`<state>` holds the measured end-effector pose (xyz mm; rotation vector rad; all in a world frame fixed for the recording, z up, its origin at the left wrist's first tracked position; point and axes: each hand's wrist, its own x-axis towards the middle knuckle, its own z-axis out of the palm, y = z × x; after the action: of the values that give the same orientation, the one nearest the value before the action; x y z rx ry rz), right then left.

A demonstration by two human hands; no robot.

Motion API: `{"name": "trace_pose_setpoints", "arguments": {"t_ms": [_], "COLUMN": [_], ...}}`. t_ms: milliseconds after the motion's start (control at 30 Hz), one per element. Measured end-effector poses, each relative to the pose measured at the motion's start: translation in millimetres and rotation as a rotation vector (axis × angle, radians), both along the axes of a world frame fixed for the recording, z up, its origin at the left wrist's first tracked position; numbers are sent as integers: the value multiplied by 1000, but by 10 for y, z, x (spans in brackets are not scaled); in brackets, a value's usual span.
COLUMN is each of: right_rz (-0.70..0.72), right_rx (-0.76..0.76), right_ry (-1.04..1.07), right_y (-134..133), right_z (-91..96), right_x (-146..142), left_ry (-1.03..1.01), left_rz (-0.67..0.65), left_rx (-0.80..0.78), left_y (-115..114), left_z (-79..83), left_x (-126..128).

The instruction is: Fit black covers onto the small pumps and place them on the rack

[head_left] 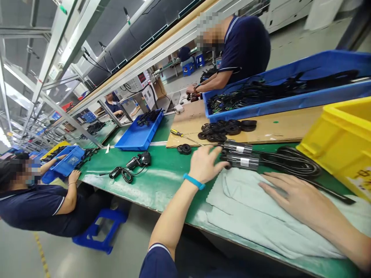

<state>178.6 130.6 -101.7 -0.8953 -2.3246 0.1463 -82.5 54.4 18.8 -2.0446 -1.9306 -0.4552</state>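
My left hand (204, 163), a blue band at its wrist, has its fingers spread at the left ends of two black cylinders (242, 160) with white labels. Whether its fingertips touch them I cannot tell. Looped black cables (292, 160) lie to the right of the cylinders. My right hand (292, 191) rests flat, fingers stretched out, on a pale green cloth (249, 204) spread over the green bench. Beyond my left hand are a yellow-and-black screwdriver (181, 134) and a small black coil (184, 149).
Black rings (226, 129) lie on cardboard before a long blue bin (261, 110) of cables. A yellow crate (339, 135) stands at right. Further left are a black device with cable (139, 160) and a blue tray (139, 135). Co-workers sit at left (43, 208) and bend opposite (246, 50).
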Motion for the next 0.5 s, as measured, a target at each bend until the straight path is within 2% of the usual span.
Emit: {"name": "trace_pose_setpoints", "arguments": {"t_ms": [67,133,200,267,333,400,500], "right_rz": [22,40,67,110,179,269,375], "right_rx": [33,84,147,197,212,202,191], "right_ry": [40,85,126,159,182,196,189], "right_y": [9,-10,-63,-149,-251,-348,-454], "right_z": [-9,35,152,322,498,626,678], "right_x": [16,3,-58,-178,-351,-547,-806], "left_ry": [-61,-90,-112,-132,-153,-174,-219], "left_rz": [314,768,975,1065,1094,1092,1062], "left_rx": [96,156,190,184,162,148,162], "left_y": [-335,-672,-948,-1114,-1166,-1147,-1098], "left_z": [39,53,28,-33,-106,-166,-202], "left_x": [-452,-938,-1361,-1668,-1859,-1965,-2041]}}
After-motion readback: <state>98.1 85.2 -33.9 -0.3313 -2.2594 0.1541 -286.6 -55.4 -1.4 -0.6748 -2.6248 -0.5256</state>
